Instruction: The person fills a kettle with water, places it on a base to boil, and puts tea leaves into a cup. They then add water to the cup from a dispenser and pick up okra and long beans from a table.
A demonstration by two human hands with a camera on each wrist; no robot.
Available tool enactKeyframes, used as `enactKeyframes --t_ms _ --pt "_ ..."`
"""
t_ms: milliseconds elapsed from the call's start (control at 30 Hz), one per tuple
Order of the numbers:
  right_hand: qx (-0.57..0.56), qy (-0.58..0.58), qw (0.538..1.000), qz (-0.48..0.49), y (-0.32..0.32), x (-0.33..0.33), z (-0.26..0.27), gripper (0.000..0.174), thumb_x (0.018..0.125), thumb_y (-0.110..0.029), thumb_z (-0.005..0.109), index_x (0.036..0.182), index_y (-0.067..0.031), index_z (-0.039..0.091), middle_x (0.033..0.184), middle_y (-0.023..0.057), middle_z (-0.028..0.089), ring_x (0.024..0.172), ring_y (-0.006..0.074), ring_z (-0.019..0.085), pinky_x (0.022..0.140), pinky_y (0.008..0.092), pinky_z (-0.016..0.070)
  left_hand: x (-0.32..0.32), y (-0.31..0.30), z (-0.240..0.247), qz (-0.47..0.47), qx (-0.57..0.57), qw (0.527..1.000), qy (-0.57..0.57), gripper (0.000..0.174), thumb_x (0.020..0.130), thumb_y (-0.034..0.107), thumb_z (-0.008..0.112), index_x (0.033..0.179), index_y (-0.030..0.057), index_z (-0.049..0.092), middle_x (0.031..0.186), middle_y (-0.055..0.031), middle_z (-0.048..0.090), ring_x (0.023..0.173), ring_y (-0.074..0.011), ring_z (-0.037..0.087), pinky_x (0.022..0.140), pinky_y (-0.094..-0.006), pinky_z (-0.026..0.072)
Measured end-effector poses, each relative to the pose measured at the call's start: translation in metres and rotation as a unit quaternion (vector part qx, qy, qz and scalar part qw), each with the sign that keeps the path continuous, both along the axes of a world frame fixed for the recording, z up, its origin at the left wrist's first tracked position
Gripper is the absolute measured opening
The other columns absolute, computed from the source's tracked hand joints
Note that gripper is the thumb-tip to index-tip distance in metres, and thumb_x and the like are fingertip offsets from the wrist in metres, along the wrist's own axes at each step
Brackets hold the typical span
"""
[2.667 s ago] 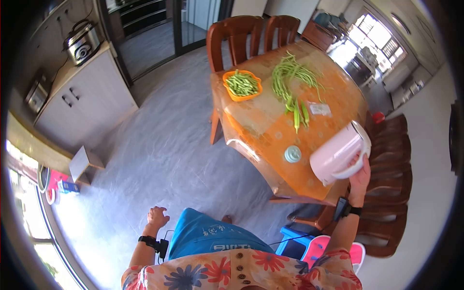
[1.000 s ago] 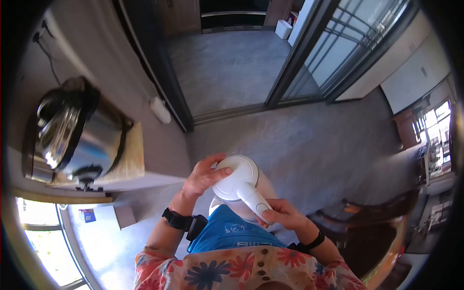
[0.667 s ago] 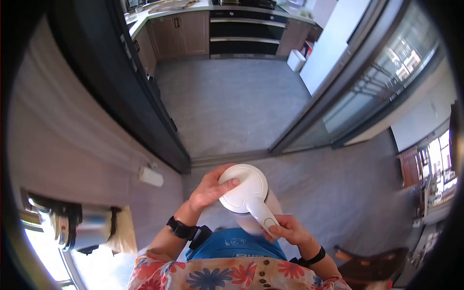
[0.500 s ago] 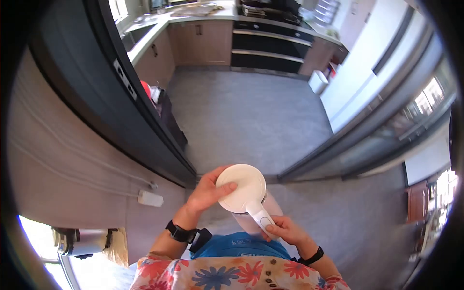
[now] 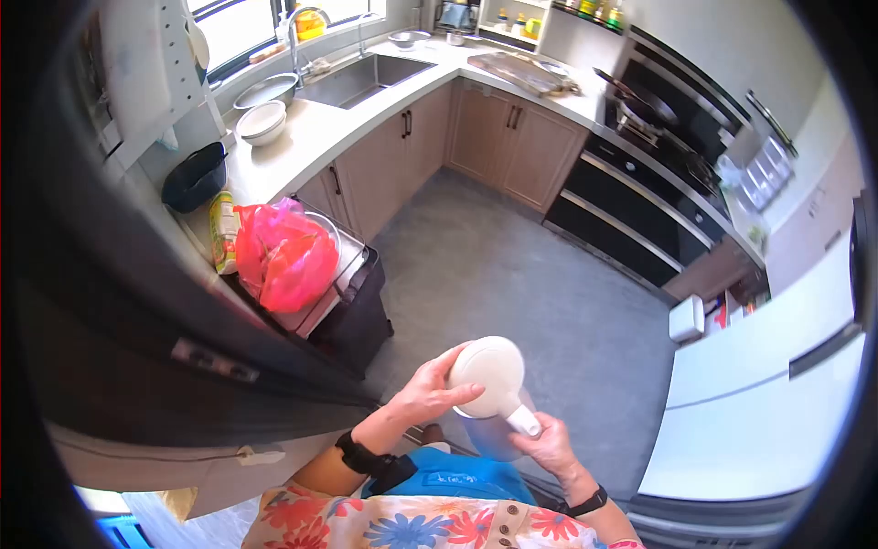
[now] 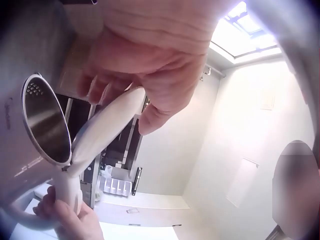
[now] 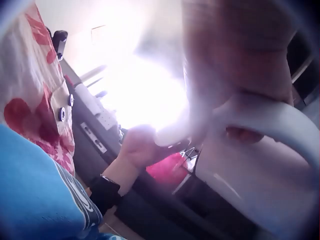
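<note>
A pink electric kettle (image 5: 494, 437) with a white lid (image 5: 488, 375) is held in front of the body, over the kitchen floor. In the left wrist view the lid (image 6: 107, 122) stands lifted on its hinge, baring the kettle's metal inside (image 6: 46, 120) with a patch of small holes near the rim. My left hand (image 5: 430, 389) pinches the lid's edge, thumb on top and fingers beneath. My right hand (image 5: 551, 446) grips the kettle's white handle (image 7: 280, 112), its thumb near the hinge end.
A counter (image 5: 315, 133) with a sink (image 5: 366, 80) runs along the far left; white bowls (image 5: 262, 122) stand on it. A pink plastic bag (image 5: 288, 256) sits on a dark cart (image 5: 352, 306) at left. A stove (image 5: 631, 197) and white fridge (image 5: 759, 393) stand right. The dark door frame (image 5: 183, 329) is close at left.
The person has gone from the dining table, where only the right hand held the kettle, to the kitchen doorway. The left hand has come onto the lid, which now stands open.
</note>
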State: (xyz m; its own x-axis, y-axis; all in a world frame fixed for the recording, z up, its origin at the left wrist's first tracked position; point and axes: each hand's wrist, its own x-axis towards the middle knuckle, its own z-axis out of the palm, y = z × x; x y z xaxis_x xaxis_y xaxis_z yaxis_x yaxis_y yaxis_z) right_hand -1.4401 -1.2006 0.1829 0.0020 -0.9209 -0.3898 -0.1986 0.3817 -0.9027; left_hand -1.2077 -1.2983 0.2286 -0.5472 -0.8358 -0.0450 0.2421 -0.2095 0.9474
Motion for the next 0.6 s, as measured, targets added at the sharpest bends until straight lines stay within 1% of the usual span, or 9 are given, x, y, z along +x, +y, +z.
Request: enactKeyframes --t_ms 33,100,133,233,267,333,400,500,600 --pt "0.002 -0.002 1.000 0.010 -0.022 -0.008 0.005 0.028 0.071 -0.012 0.071 0.094 0.0017 0.061 0.082 0.0023 0.063 0.074 0.0084 0.056 0.067 0.0247 0.0473 -0.006 -0.019 0.000 0.010 0.002 1.000 -0.002 0.064 0.079 0.025 0.069 0.130 0.0014 0.037 0.119 -0.0097 0.051 0.111 -0.0171 0.047 0.094 -0.0326 0.0390" --pt "-0.037 -0.052 0.997 -0.041 -0.072 -0.031 0.017 0.026 0.071 -0.010 0.070 0.091 0.0023 0.061 0.081 0.0016 0.062 0.072 0.0067 0.055 0.064 0.0237 0.0470 -0.017 -0.062 -0.002 0.046 -0.095 0.992 -0.070 0.070 0.078 0.033 0.068 0.132 0.0024 0.036 0.124 -0.0131 0.048 0.117 -0.0203 0.044 0.096 -0.0363 0.0363" --pt "-0.047 -0.081 0.994 -0.063 -0.098 -0.042 0.025 0.023 0.070 -0.008 0.070 0.088 0.0018 0.060 0.077 0.0019 0.061 0.066 0.0069 0.055 0.058 0.0231 0.0459 -0.021 -0.080 0.000 0.052 -0.092 0.992 -0.070 0.070 0.078 0.033 0.068 0.132 0.0024 0.036 0.124 -0.0131 0.048 0.117 -0.0203 0.044 0.096 -0.0363 0.0363" --pt "-0.041 -0.126 0.989 -0.069 -0.183 -0.088 0.048 0.022 0.068 -0.006 0.069 0.087 0.0008 0.060 0.072 0.0014 0.058 0.059 0.0081 0.053 0.052 0.0230 0.0435 -0.025 -0.147 0.004 0.114 -0.151 0.978 -0.091 0.069 0.076 0.032 0.070 0.132 0.0066 0.038 0.128 -0.0090 0.046 0.121 -0.0193 0.041 0.096 -0.0344 0.0340" --pt "-0.044 -0.123 0.990 -0.054 -0.216 -0.099 0.051 0.022 0.068 -0.006 0.069 0.087 0.0008 0.060 0.072 0.0014 0.058 0.059 0.0081 0.053 0.052 0.0230 0.0435 -0.025 -0.169 -0.005 0.148 -0.161 0.971 -0.095 0.063 0.077 0.029 0.070 0.129 0.0063 0.042 0.126 -0.0081 0.048 0.119 -0.0179 0.042 0.094 -0.0338 0.0356" --pt "-0.073 -0.184 0.978 -0.059 -0.278 -0.119 0.054 0.022 0.066 -0.006 0.069 0.085 -0.0006 0.059 0.068 0.0012 0.056 0.053 0.0092 0.051 0.048 0.0226 0.0406 -0.026 -0.209 -0.019 0.181 -0.144 0.966 -0.121 0.060 0.077 0.030 0.069 0.127 0.0068 0.045 0.123 -0.0082 0.050 0.116 -0.0184 0.044 0.093 -0.0339 0.0373" --pt "-0.099 -0.194 0.976 -0.017 -0.348 -0.133 0.062 0.022 0.065 -0.007 0.070 0.084 -0.0009 0.059 0.067 0.0012 0.056 0.053 0.0094 0.051 0.048 0.0227 0.0408 -0.031 -0.252 -0.031 0.229 -0.129 0.953 -0.150 0.049 0.078 0.030 0.069 0.119 0.0070 0.054 0.115 -0.0065 0.055 0.108 -0.0166 0.050 0.089 -0.0315 0.0396" --pt "-0.133 -0.198 0.970 0.043 -0.454 -0.133 0.083 0.023 0.065 -0.009 0.071 0.082 -0.0015 0.058 0.066 0.0011 0.055 0.052 0.0096 0.052 0.048 0.0226 0.0408 -0.040 -0.303 -0.042 0.247 -0.058 0.949 -0.189 0.045 0.077 0.029 0.069 0.114 0.0065 0.057 0.109 -0.0054 0.058 0.102 -0.0152 0.052 0.087 -0.0289 0.0402" --pt "-0.149 -0.191 0.963 0.116 -0.561 -0.111 0.109 0.023 0.064 -0.012 0.072 0.078 -0.0029 0.057 0.063 0.0016 0.054 0.051 0.0097 0.051 0.048 0.0223 0.0398 -0.036 -0.342 -0.032 0.316 -0.066 0.930 -0.177 0.040 0.077 0.024 0.070 0.110 0.0059 0.059 0.103 -0.0053 0.060 0.096 -0.0147 0.054 0.084 -0.0267 0.0415"
